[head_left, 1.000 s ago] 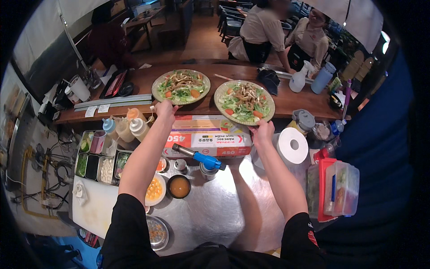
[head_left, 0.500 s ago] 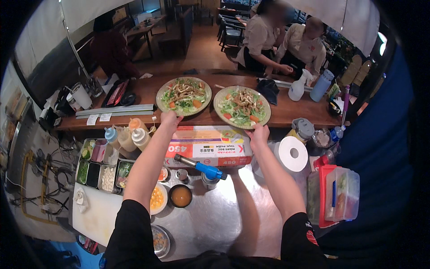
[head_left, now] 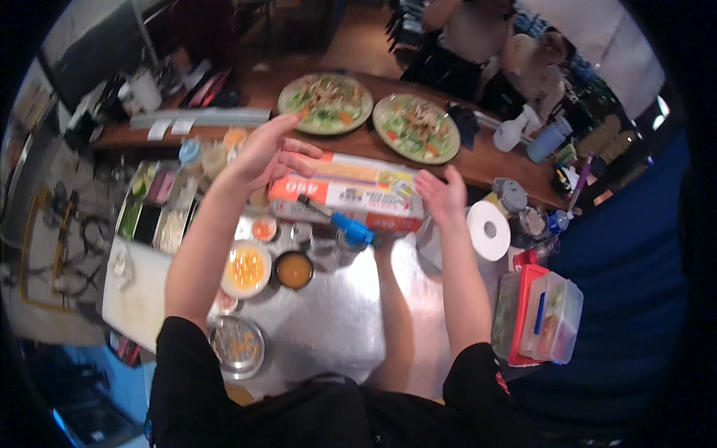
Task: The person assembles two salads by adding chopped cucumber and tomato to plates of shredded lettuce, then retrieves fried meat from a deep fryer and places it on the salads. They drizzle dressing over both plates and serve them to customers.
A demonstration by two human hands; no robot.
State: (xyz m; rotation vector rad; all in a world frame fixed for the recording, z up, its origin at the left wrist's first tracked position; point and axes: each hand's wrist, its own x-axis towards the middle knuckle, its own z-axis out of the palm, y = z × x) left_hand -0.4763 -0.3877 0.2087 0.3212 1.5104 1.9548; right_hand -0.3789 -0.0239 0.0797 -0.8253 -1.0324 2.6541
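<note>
Two round plates of salad with brown strips on top stand side by side on the wooden ledge: the left plate (head_left: 366,116) and the right plate (head_left: 451,151). My left hand (head_left: 270,158) is in the air below the left plate, fingers spread and holding nothing. In the air below the right plate, my right hand (head_left: 443,196) is also open, with its fingers stretched out. Under and between my hands lies a long white and orange printed box (head_left: 351,187). A blue-headed kitchen torch (head_left: 349,228) stands in front of it.
On the steel counter sit a bowl of yellow pieces (head_left: 247,269), a dark bowl of brown sauce (head_left: 293,269) and a metal bowl (head_left: 237,346). A paper roll (head_left: 489,231) and lidded plastic boxes (head_left: 553,317) are at right; a white cutting board (head_left: 138,299) is at left.
My hands have let go of the two plates, which now rest on the ledge. Both hands have drawn back toward me and opened. The view has shifted and tilted.
</note>
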